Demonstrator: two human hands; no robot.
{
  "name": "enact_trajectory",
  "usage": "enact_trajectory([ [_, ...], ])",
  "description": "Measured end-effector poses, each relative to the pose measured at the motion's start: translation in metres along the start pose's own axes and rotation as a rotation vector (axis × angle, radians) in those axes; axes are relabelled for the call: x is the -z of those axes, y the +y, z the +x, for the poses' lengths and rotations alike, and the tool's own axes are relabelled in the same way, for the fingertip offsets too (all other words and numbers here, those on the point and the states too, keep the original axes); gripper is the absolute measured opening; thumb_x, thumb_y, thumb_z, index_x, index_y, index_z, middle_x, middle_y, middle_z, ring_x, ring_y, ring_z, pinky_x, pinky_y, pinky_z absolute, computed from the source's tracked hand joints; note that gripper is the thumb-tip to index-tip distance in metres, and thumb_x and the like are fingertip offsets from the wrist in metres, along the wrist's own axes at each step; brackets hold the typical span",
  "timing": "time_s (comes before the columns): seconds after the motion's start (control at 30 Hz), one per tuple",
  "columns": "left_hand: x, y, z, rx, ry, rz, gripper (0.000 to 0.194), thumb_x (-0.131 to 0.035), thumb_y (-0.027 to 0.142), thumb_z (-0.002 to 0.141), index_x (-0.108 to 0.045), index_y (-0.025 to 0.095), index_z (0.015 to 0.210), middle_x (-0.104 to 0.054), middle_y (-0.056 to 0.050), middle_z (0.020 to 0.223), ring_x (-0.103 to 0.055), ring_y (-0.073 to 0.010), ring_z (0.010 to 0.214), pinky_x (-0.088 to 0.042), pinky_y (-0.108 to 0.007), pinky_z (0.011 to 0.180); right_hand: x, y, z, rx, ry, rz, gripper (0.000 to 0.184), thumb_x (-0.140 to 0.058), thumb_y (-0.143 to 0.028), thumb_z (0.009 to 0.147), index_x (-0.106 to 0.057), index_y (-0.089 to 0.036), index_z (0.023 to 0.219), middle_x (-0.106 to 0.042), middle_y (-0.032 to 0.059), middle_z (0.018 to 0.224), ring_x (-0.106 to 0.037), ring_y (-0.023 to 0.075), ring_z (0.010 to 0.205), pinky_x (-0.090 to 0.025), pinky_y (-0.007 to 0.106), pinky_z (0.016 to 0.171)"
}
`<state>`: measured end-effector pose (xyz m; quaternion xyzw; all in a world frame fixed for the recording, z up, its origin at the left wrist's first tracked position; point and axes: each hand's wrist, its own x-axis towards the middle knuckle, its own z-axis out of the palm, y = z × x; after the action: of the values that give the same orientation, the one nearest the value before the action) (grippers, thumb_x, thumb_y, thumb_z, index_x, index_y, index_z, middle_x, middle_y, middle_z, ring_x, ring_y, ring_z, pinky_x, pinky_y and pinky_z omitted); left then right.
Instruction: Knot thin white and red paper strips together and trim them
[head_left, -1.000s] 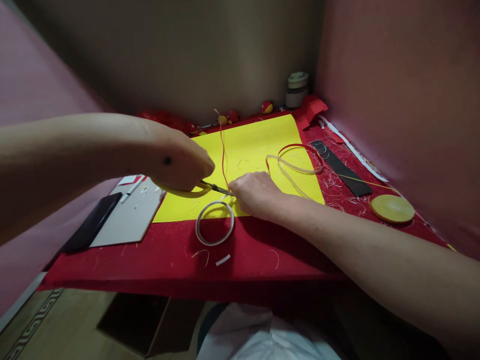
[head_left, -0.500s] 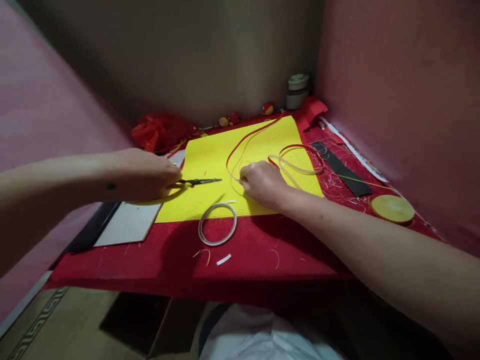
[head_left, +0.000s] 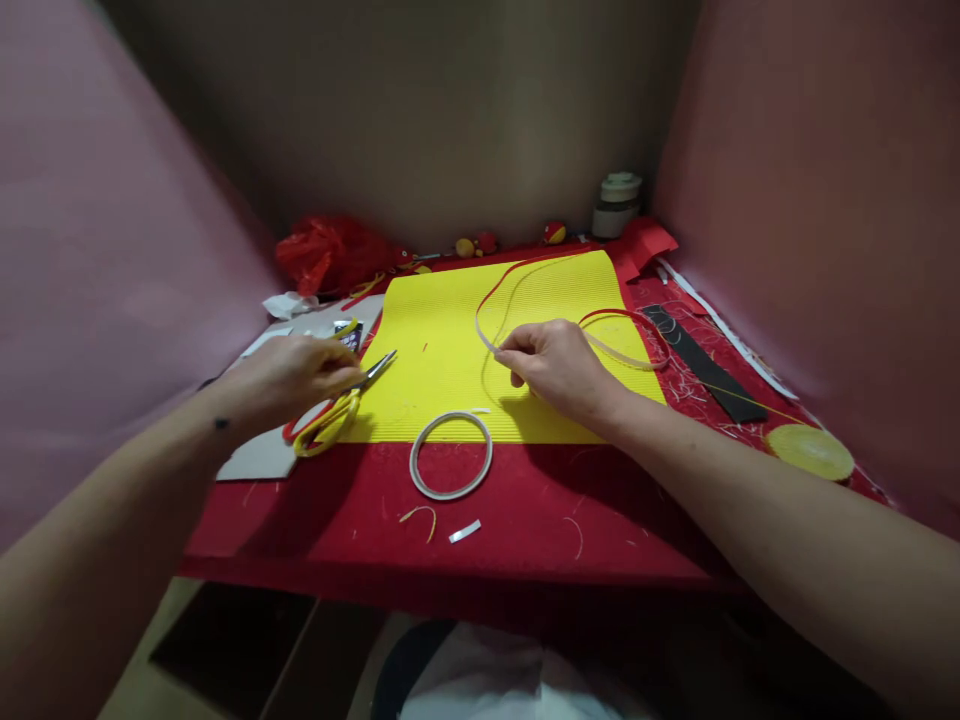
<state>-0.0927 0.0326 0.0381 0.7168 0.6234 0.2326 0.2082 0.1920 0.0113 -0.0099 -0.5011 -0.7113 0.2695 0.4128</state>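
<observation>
My left hand (head_left: 311, 368) is closed round yellow-handled scissors (head_left: 381, 368), the blades pointing away to the right over the left part of a yellow corrugated sheet (head_left: 435, 320). Between the fingertips of my right hand (head_left: 551, 362) is the pale end of a narrow red ribbon (head_left: 491, 290). The ribbon curves up toward the sheet's far edge, and a red and whitish loop (head_left: 660, 335) of ribbon lies to the right of this hand. A roll of thin white tape (head_left: 414, 465) rests at the sheet's near edge. Close to it lies a short white strip (head_left: 465, 531).
A grey board (head_left: 259, 458) lies under the left hand. Farther back are a red plastic bag (head_left: 330, 255), small red and yellow balls (head_left: 555, 232) and a lidded jar (head_left: 617, 205). At right are a dark strip (head_left: 705, 365), a yellow coil (head_left: 810, 452) and thread scraps on red cloth (head_left: 525, 530).
My left hand has drawn the scissors back left and turned them, so the yellow handles now show. My right hand still pinches the ribbon end. The view has shifted slightly.
</observation>
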Motion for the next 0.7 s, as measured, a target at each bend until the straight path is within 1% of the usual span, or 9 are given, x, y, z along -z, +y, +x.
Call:
enact_trajectory([
  [0.03,-0.010,0.012,-0.001,-0.007,-0.132,-0.013,0.008,-0.077,0.021,0.063,-0.072,0.016,0.064,-0.063,-0.004,0.056,-0.050,-0.0131,0.049,-0.031,-0.024,0.050,0.000,-0.002,-0.002,-0.001,0.001,0.021,0.016,-0.059,-0.016,0.079,-0.071,-0.012,0.068,-0.059,0.0012,0.050,-0.048,0.0089,0.047,-0.034,0.025,0.052],
  [0.07,-0.022,0.025,-0.003,-0.026,-0.211,-0.108,0.015,-0.075,0.029,0.067,-0.073,0.017,0.077,-0.067,-0.005,0.067,-0.055,-0.0146,0.055,-0.034,-0.024,0.051,-0.001,-0.003,-0.003,-0.002,-0.001,0.049,0.018,-0.059,-0.016,0.079,-0.068,-0.012,0.065,-0.058,0.0004,0.049,-0.047,0.0082,0.046,-0.034,0.025,0.052],
  [0.13,-0.049,0.046,-0.006,-0.025,-0.306,-0.415,0.029,-0.075,0.032,0.067,-0.071,0.017,0.092,-0.068,-0.007,0.080,-0.058,-0.0143,0.059,-0.041,-0.024,0.054,-0.002,-0.006,-0.006,0.000,-0.009,0.111,0.023,-0.059,-0.019,0.079,-0.063,-0.013,0.058,-0.056,-0.0007,0.047,-0.046,0.0071,0.044,-0.033,0.023,0.051],
  [0.27,-0.096,0.071,-0.010,0.046,-0.427,-0.980,0.027,-0.078,0.024,0.063,-0.069,0.015,0.087,-0.061,-0.003,0.071,-0.051,-0.0072,0.053,-0.039,-0.019,0.050,-0.004,-0.008,-0.010,0.006,-0.014,0.239,0.027,-0.056,-0.021,0.079,-0.057,-0.015,0.053,-0.054,-0.0023,0.046,-0.045,0.0068,0.044,-0.034,0.021,0.049],
  [0.33,-0.109,0.073,-0.010,0.074,-0.394,-1.150,0.023,-0.078,0.021,0.062,-0.068,0.015,0.082,-0.059,-0.001,0.071,-0.052,-0.0070,0.055,-0.036,-0.017,0.048,-0.004,-0.009,-0.010,0.012,-0.009,0.238,0.028,-0.055,-0.018,0.079,-0.054,-0.015,0.051,-0.053,-0.0028,0.046,-0.045,0.0068,0.045,-0.034,0.021,0.050],
  [0.43,-0.119,0.072,-0.007,0.103,-0.272,-1.287,0.018,-0.079,0.018,0.061,-0.067,0.013,0.073,-0.058,0.000,0.070,-0.052,-0.0066,0.056,-0.034,-0.016,0.045,-0.004,-0.009,-0.010,0.053,-0.022,0.120,0.026,-0.053,-0.014,0.080,-0.057,-0.015,0.054,-0.055,-0.0022,0.049,-0.047,0.0071,0.048,-0.035,0.020,0.052],
  [0.57,-0.118,0.071,-0.005,0.160,-0.102,-1.352,0.019,-0.080,0.016,0.059,-0.063,0.012,0.065,-0.054,0.002,0.062,-0.045,-0.0038,0.050,-0.033,-0.016,0.045,-0.006,-0.004,-0.009,0.095,-0.038,-0.107,0.015,-0.056,-0.018,0.081,-0.068,-0.011,0.082,-0.064,0.0027,0.061,-0.051,0.0102,0.052,-0.037,0.023,0.054],
  [0.63,-0.114,0.073,-0.005,0.178,-0.061,-1.356,0.019,-0.080,0.017,0.060,-0.062,0.011,0.065,-0.052,0.003,0.060,-0.043,-0.0037,0.050,-0.035,-0.017,0.047,-0.007,-0.001,-0.009,0.091,0.010,-0.175,0.023,-0.059,-0.019,0.079,-0.068,-0.009,0.097,-0.065,0.0046,0.065,-0.053,0.0121,0.055,-0.038,0.024,0.055],
  [0.7,-0.111,0.074,-0.007,0.162,-0.059,-1.358,0.020,-0.079,0.018,0.062,-0.061,0.011,0.065,-0.052,0.003,0.060,-0.044,-0.0043,0.051,-0.035,-0.018,0.048,-0.008,0.001,-0.009,0.108,0.032,-0.177,0.021,-0.059,-0.020,0.078,-0.068,-0.010,0.095,-0.065,0.0046,0.065,-0.055,0.0130,0.057,-0.038,0.025,0.056],
])
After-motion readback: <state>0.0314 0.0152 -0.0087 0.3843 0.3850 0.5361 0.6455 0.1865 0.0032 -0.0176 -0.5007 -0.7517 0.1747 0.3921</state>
